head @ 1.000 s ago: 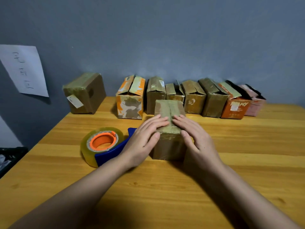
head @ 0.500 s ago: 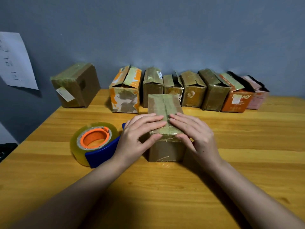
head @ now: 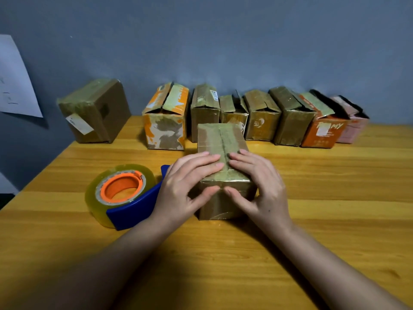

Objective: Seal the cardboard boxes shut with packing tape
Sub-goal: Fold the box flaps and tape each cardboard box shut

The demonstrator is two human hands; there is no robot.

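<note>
- While both hands bear on one box, the wooden yellow-brown table (head: 335, 220) fills the lower frame beneath a grey-blue wall (head: 223, 41).
- Row of seven small cardboard boxes (head: 261, 117) stands along the wall at centre and right of frame; several show raised flaps and appear unsealed. One separate taped brown box (head: 96, 110) sits at upper left.
- Small tape-covered brown cardboard box (head: 223, 139), at centre of frame, is the item in hand; tape runs along its top seam and over the near edge.
- Clear packing tape roll on a blue dispenser with orange core (head: 120, 193) lies at left centre, just beside the left wrist, held by neither hand.
- Left hand (head: 183, 189) lies flat, straight fingers on the box top, thumb on the near face. Right hand (head: 263, 186) mirrors it. Neither grips anything; fingertips nearly meet at the seam.
- Judgement: tape is being smoothed down. To do this well, press outward from the seam and rub firmly over the near corner, so no bubbles or lifted edges remain.
</note>
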